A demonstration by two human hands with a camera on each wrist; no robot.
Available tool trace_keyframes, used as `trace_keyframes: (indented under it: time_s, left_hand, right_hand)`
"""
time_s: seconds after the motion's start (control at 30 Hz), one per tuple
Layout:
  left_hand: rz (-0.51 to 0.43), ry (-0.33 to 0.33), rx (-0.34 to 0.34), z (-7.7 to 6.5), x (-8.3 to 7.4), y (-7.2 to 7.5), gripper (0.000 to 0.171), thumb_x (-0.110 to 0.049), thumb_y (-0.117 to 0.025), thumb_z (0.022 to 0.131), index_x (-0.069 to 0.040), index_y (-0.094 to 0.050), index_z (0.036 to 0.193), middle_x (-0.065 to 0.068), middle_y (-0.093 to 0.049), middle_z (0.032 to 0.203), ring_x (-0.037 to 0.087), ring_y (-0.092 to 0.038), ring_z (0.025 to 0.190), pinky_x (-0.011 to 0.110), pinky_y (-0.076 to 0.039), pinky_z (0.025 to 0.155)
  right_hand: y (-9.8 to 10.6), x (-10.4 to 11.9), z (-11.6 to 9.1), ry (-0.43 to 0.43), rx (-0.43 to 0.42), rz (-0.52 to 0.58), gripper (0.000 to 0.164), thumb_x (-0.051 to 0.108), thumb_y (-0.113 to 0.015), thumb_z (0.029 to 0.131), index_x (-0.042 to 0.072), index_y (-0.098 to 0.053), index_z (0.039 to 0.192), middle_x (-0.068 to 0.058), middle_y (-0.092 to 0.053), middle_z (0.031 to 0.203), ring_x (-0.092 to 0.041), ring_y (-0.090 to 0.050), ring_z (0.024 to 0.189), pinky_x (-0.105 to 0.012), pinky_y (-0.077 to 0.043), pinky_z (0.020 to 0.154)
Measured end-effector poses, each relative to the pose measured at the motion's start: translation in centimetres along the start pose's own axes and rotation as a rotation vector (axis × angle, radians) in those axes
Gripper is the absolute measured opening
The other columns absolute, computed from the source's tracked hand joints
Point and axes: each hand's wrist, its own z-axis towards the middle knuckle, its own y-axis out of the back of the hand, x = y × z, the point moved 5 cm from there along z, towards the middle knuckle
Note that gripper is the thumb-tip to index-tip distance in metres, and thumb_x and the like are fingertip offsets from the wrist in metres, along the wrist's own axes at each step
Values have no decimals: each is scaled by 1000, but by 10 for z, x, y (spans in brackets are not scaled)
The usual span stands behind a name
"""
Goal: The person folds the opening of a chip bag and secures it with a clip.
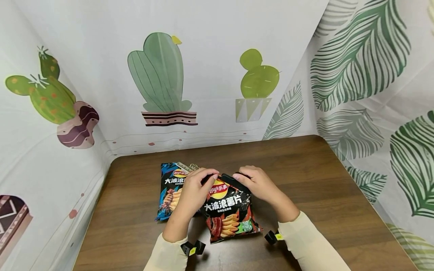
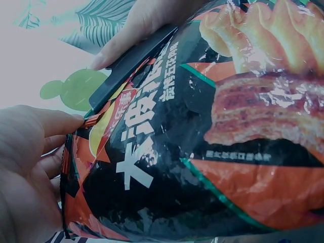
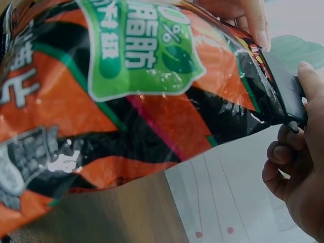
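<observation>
A black and red bag of potato chips (image 1: 222, 210) stands tilted on the table, its front facing me. Along its top edge lies a long black bag clip (image 1: 234, 182), also seen in the left wrist view as a black bar (image 2: 129, 66). My left hand (image 1: 196, 188) pinches the top left corner of the bag beside the clip's end. At the other end, my right hand (image 1: 259, 184) grips the clip between thumb and curled fingers, as the right wrist view shows the clip (image 3: 281, 86) there. The bag hides part of the left fingers.
Left of the bag, partly behind my left arm, lies a blue chip bag (image 1: 167, 192). A pale strip with ruler-like marks (image 1: 184, 167) lies across its top. The brown wooden table (image 1: 322, 210) extends to both sides, and a printed cloth (image 1: 213, 67) hangs behind it.
</observation>
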Motion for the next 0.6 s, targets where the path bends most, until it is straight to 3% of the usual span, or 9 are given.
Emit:
trace_keyframes:
  time_s: [0.6]
  left_hand:
    - [5,-57,-11,0,-2,-3,17,-27,-65,100,-19,-76,111,-5,-74,105,16,-68,101,50,-47,100]
  right_hand:
    - [-3,1,3,-3,-5,22,34,22,-63,100,24,-50,69,10,-46,68,-5,-43,64,-24,-39,60]
